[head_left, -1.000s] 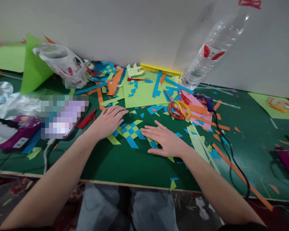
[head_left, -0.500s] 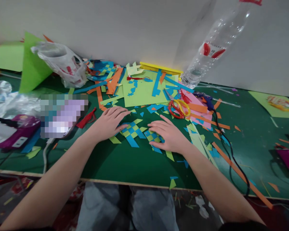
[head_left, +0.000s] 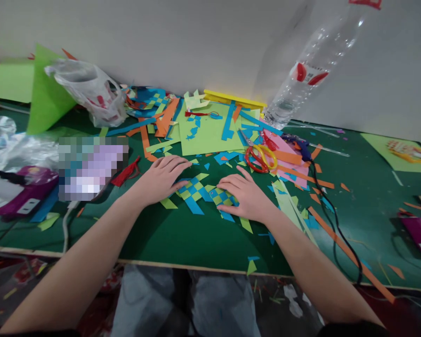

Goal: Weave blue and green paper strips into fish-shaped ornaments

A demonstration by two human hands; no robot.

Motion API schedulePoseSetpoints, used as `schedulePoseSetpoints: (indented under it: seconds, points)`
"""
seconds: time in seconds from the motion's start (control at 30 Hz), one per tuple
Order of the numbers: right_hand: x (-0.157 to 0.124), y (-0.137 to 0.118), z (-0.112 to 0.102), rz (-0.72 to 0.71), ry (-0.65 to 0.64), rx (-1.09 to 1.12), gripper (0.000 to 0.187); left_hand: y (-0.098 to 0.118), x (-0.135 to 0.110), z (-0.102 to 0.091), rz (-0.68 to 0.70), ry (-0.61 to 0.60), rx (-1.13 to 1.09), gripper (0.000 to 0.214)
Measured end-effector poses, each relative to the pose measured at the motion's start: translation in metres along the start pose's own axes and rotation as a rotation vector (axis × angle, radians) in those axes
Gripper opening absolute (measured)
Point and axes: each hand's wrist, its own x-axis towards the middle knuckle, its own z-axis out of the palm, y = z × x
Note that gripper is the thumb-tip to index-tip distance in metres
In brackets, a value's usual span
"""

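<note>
Two woven paper fish in blue and green checks lie flat on the green table, almost touching nose to nose. My left hand (head_left: 160, 181) has its thumb and fingers around the outer side of the left paper fish (head_left: 193, 191), covering part of it. On the other side, my right hand (head_left: 247, 197) holds the right paper fish (head_left: 219, 196) between thumb and fingers. A small eye shows near that fish's left tip, and its rear lies partly beneath my palm. Blue and green strips stick out from both fish.
Red and yellow-handled scissors (head_left: 261, 158) lie behind my right hand among paper scraps and a green sheet (head_left: 206, 135). A phone (head_left: 103, 168) with a cable and a red tassel (head_left: 126, 173) are at left. A plastic bottle (head_left: 310, 70) stands at the back right; a black cord (head_left: 331, 210) runs forward.
The right paper fish has shifted very slightly left and turned a little under my right hand, closing on the left fish. My left hand has barely moved.
</note>
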Motion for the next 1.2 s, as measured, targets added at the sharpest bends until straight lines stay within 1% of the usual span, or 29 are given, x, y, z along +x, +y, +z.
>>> schedulePoseSetpoints:
  seconds: [0.1,0.2,0.3,0.4,0.5,0.7,0.77,0.9,1.0,1.1,1.2]
  points:
    - [0.001,-0.005,-0.001,-0.016,-0.007,0.008,0.053,-0.004,-0.001,-0.004,-0.045,0.024,0.003,0.048]
    - [0.002,-0.013,0.0,-0.078,-0.049,0.024,0.058,-0.009,-0.004,-0.007,-0.109,0.062,0.021,0.046]
    - [0.003,-0.02,0.002,-0.124,-0.119,0.04,0.06,-0.01,-0.005,-0.005,-0.103,0.042,0.023,0.046]
    - [0.004,-0.02,0.003,-0.116,-0.167,0.051,0.058,-0.011,-0.006,-0.002,-0.093,0.006,0.029,0.047]
    - [0.003,-0.016,0.002,-0.091,-0.163,0.043,0.054,-0.011,-0.006,0.0,-0.103,-0.006,0.051,0.048]
    - [0.002,-0.011,0.002,-0.099,-0.068,0.012,0.054,-0.013,-0.006,-0.001,-0.127,-0.014,0.062,0.048]
    - [0.002,-0.011,0.002,-0.106,-0.054,0.013,0.054,-0.012,-0.006,-0.001,-0.127,-0.007,0.052,0.047]
    - [0.002,-0.012,0.003,-0.107,-0.092,0.035,0.055,-0.01,-0.006,-0.001,-0.119,0.011,0.034,0.049]
    - [0.002,-0.011,0.004,-0.102,-0.133,0.036,0.061,-0.007,-0.006,-0.003,-0.105,0.018,0.019,0.052]
    - [0.002,-0.011,0.007,-0.092,-0.17,0.016,0.064,-0.005,-0.006,-0.006,-0.061,0.005,0.006,0.057]
    - [0.003,-0.009,0.012,-0.083,-0.169,0.002,0.062,-0.004,-0.006,-0.008,-0.019,-0.012,-0.012,0.064]
